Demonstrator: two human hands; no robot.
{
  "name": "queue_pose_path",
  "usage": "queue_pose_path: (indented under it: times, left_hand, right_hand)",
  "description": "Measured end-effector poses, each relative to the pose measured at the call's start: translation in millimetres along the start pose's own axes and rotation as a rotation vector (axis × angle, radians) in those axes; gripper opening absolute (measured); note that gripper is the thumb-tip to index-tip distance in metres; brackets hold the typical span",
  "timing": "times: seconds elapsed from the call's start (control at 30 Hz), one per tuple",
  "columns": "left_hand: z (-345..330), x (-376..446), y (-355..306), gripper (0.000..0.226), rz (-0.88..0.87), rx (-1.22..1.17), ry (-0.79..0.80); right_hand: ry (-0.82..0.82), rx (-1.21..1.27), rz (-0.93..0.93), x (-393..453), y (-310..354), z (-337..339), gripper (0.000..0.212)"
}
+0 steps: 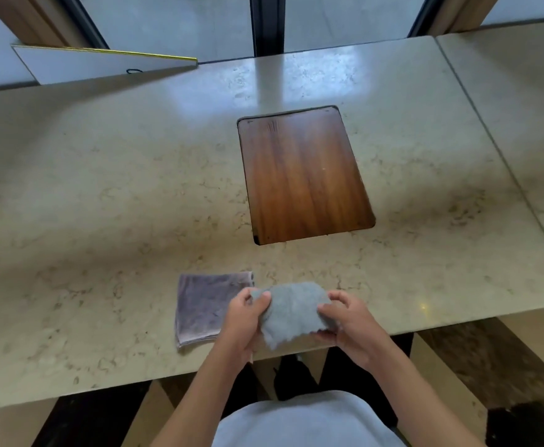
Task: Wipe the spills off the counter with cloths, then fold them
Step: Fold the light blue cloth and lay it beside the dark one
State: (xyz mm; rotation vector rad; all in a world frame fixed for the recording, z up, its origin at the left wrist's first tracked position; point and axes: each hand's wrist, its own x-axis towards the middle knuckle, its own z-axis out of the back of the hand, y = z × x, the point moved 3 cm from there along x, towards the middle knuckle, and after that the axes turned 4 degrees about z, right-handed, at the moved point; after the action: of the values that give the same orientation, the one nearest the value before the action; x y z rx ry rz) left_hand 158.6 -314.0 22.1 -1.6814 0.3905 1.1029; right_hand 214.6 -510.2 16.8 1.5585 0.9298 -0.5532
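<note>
A: Stretching across nearly the whole view is your beige marble counter (103, 195), its near edge against your body. What sits on it?

B: Largest is a dark wooden board (304, 175) set flush into the stone, right of centre and well beyond your hands. Next, a purple cloth (199, 308) lies flat and folded near the front edge, just left of your hands.

A: And my hands?

B: You hold 1 grey cloth (291, 312) between both, low over the front edge, bunched and not yet folded. Your left hand (243, 321) pinches its left side, thumb on top, fingers curled beneath and partly covering the purple cloth's right edge. Your right hand (349, 324) clamps the right side, fingers closed onto the fabric.

A: Anything at the far edge?

B: A white panel (103, 64) with a yellow rim, far left by the windows.
</note>
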Motion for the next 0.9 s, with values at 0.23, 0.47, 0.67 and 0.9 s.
queue_pose_path:
  times: [0.23,0.47,0.67,0.9]
  left_hand:
    - [-26.1,17.3,-15.0,0.033,-0.164,0.277,-0.235]
    - [-36.7,12.9,16.9,0.048,-0.206,0.628,-0.328]
    - [-34.1,7.2,26.9,0.027,-0.294,0.783,-0.371]
    - [-31.1,1.9,23.6,0.020,-0.472,1.074,-0.456]
  right_hand:
    - [-0.229,-0.317,0.292,14.8,12.5,3.3,0.022]
    - [-0.343,-0.644,0.236,26.0,-4.2,9.3,0.006]
    - [-0.399,-0.986,0.236,21.2,-14.5,21.6,0.032]
    - [-0.405,-1.322,0.218,11.1,-4.2,25.0,0.038]
